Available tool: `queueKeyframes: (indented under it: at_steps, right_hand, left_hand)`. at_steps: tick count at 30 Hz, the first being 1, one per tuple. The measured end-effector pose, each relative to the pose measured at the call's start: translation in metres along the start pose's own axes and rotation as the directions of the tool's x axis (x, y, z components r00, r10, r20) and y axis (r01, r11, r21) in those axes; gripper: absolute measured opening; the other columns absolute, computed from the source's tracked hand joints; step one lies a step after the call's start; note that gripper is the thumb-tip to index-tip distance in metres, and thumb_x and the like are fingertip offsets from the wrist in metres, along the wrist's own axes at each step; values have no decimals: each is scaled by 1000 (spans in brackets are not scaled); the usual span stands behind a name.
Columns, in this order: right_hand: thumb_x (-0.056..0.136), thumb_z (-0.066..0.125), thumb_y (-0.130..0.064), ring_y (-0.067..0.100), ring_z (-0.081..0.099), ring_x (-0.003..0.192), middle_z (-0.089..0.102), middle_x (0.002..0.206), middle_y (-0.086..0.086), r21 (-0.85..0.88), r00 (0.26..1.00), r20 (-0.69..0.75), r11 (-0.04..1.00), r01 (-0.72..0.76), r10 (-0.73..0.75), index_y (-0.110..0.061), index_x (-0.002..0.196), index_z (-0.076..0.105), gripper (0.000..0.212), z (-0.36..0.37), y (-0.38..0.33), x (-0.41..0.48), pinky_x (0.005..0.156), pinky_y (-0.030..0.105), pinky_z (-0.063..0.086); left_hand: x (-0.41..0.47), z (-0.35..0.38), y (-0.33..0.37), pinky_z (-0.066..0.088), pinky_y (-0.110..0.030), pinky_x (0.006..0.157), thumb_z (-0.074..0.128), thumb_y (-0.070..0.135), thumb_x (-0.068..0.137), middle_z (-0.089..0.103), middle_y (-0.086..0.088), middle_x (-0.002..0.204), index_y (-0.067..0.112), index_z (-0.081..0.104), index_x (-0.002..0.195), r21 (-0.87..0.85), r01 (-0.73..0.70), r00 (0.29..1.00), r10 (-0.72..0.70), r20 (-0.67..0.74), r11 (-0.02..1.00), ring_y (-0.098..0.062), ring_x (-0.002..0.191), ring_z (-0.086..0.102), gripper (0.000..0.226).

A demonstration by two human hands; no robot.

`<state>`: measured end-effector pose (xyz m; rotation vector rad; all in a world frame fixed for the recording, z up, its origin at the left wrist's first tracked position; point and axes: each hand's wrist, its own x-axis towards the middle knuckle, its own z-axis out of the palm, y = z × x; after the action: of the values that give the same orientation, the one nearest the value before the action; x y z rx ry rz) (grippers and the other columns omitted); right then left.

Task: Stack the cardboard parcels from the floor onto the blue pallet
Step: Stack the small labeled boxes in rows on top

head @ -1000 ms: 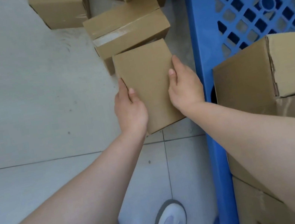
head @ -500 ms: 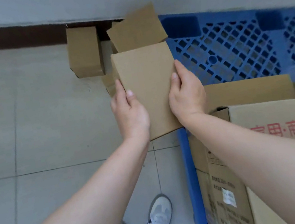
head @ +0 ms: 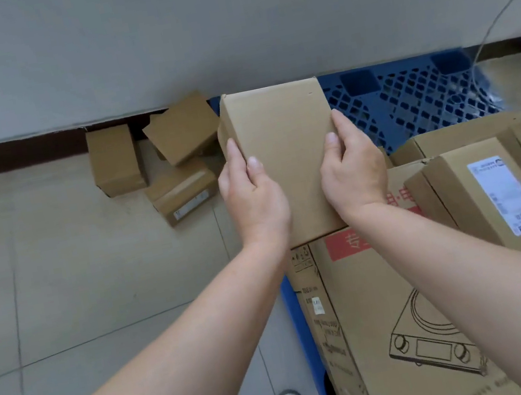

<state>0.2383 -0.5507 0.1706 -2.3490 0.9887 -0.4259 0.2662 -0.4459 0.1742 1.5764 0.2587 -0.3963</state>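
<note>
Parcel (head: pixel 283 158) now over printed carton (head: pixel 377 316)

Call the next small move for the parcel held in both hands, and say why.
Probably lower the plain parcel onto the printed carton just beneath it, left of the labelled parcel. The left hand and right hand grip its sides, it hangs over that carton's far corner on the blue pallet, and that patch looks bare.
</note>
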Motion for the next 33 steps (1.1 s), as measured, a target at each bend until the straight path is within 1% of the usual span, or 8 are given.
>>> queueKeyframes:
  at_steps: [6,9,13,16,19,24,27,33]
  right_hand:
    - [100,35,-23,18,44,126,50,138,-3,-69,998,-9,995,-70,70,-23,142,39,42,-59,48,-4,92,25,32]
    - [99,35,-22,20,43,127,49,139,-3,-79,993,-10,990,-116,116,-23,142,39,43,-77,77,-8,98,29,33]
    - [99,35,-23,24,45,125,51,137,0,-137,986,22,978,-160,164,-23,142,38,43,-92,117,-15,99,35,35]
    - [99,35,-22,25,45,124,51,137,2,-174,981,62,970,-170,183,-22,142,37,44,-97,141,-19,98,35,36]
    - [98,35,-21,27,45,122,51,135,4,-218,972,100,958,-187,213,-21,143,35,45,-100,159,-19,95,35,36]
    - [97,38,-18,29,44,122,47,136,8,-241,964,157,955,-172,213,-16,141,37,44,-102,178,-19,96,36,35]
    - [97,41,-18,29,42,124,41,141,8,-251,965,180,957,-144,192,-14,140,40,43,-102,184,-19,100,36,33]
    - [96,44,-21,27,32,134,31,149,9,-303,962,214,948,-101,171,-14,142,37,46,-102,187,-17,107,35,27]
  left_hand:
    - [-48,51,-9,31,-28,108,30,29,102,31,8,145,35,26,148,24,58,994,-60,87,998,-7,125,39,46]
    - [-68,76,-21,32,-34,112,31,28,102,33,7,144,34,26,148,40,70,990,-74,119,997,-9,127,40,46]
    - [-90,101,-42,28,-23,108,31,26,103,33,8,145,32,27,148,68,122,981,-131,145,990,-4,122,40,46]
    - [-99,117,-60,27,-31,114,31,26,102,32,6,146,31,27,148,86,149,976,-161,149,985,-10,131,38,46]
    - [-103,131,-78,22,-30,116,33,24,102,28,6,150,28,27,149,99,157,973,-172,155,983,-12,139,29,47]
    - [-104,145,-102,31,-41,114,34,23,101,33,5,152,28,26,149,149,130,973,-155,169,980,-16,137,36,49]
    - [-104,152,-106,29,-41,115,35,21,100,30,3,153,27,22,150,186,118,973,-151,174,975,-17,139,32,52]
    - [-99,160,-111,25,-42,116,35,19,100,27,1,155,23,17,151,249,92,975,-138,176,964,-19,142,26,54]
